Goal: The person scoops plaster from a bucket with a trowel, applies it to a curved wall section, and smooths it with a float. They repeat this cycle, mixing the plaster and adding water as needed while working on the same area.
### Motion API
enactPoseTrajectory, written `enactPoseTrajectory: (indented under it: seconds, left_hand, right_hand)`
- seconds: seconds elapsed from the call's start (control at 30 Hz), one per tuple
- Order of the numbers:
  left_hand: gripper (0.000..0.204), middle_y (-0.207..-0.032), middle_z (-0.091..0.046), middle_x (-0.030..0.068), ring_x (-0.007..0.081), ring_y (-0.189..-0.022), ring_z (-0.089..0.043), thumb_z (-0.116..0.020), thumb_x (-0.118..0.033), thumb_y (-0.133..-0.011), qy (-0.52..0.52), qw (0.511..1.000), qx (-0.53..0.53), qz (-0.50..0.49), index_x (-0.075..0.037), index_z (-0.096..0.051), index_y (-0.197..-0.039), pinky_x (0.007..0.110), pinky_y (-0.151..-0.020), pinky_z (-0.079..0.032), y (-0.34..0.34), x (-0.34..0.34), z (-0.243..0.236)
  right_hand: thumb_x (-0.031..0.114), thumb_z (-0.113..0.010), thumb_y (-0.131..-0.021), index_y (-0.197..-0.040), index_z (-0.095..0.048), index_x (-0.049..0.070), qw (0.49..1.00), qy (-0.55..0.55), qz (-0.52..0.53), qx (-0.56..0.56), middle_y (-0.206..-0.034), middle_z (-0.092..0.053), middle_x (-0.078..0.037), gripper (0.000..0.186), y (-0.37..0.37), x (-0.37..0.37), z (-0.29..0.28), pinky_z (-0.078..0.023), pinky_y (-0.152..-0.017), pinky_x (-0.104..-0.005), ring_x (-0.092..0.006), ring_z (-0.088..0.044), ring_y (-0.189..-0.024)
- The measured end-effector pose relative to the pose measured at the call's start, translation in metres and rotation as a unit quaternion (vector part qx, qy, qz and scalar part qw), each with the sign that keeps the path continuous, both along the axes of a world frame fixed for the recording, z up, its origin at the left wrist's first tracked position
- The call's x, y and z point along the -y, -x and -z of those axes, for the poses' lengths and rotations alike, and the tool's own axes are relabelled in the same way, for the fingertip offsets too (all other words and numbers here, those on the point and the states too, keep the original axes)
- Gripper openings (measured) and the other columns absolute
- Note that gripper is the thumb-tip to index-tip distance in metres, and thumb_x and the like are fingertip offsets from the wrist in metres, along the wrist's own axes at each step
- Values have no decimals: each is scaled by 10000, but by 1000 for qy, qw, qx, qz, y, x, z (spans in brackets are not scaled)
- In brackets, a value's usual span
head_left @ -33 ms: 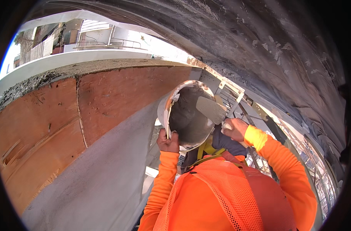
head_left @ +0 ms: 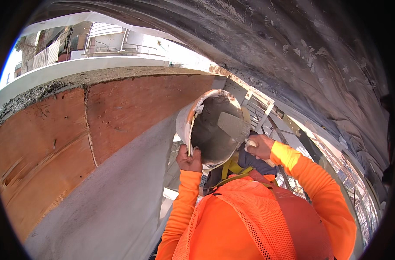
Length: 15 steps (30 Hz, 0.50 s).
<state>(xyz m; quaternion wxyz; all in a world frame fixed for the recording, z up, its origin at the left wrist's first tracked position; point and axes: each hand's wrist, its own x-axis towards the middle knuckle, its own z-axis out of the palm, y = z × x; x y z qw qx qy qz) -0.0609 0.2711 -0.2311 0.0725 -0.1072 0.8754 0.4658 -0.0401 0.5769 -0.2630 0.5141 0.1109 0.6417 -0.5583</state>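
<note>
My left hand [head_left: 189, 159] grips the near left rim of a mortar-stained, pale bucket [head_left: 182, 122], which is tilted so its mouth faces me. Wet grey mortar [head_left: 208, 130] coats the inside. In my right hand [head_left: 261, 146] is the handle of a trowel [head_left: 233, 126], the fingers wrapped round it. Its flat, grey-smeared blade points left across the right part of the bucket's mouth. Whether the blade touches the mortar, I cannot tell.
On the left runs an orange-brown plywood panel [head_left: 132, 104] above a grey plastered wall [head_left: 115, 186]. Dark sheeting [head_left: 292, 56] hangs overhead at the right. Metal scaffolding [head_left: 271, 116] stands beyond the bucket and down the right side. Yellow straps [head_left: 232, 168] cross my body.
My right hand and the trowel have shifted slightly left, bringing the blade further over the bucket's mouth. My left hand keeps its hold on the rim.
</note>
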Motion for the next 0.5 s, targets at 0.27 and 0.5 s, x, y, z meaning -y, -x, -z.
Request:
enactPoseTrajectory:
  seconds: [0.27, 0.5]
  left_hand:
    - [253, -658, -476, 102, 228, -579, -462, -692, -31, -825, 95, 990, -57, 84, -35, -448, -762, 355, -575, -429, -4, -22, -31]
    - [186, -661, -523, -3, 95, -548, -478, -684, -33, -873, -63, 994, 71, -59, -56, -514, -802, 281, -513, -420, 2, -8, -24]
  right_hand:
    - [295, -675, -929, -899, -620, 17, 993, 26, 105, 48, -724, -635, -68, 285, 16, 70, 70, -533, -573, -375, -195, -637, -576]
    - [196, -673, -916, -992, -643, 25, 987, 126, 101, 3, -732, -632, -25, 190, 5, 18, 49, -496, -496, -277, -111, -612, -570]
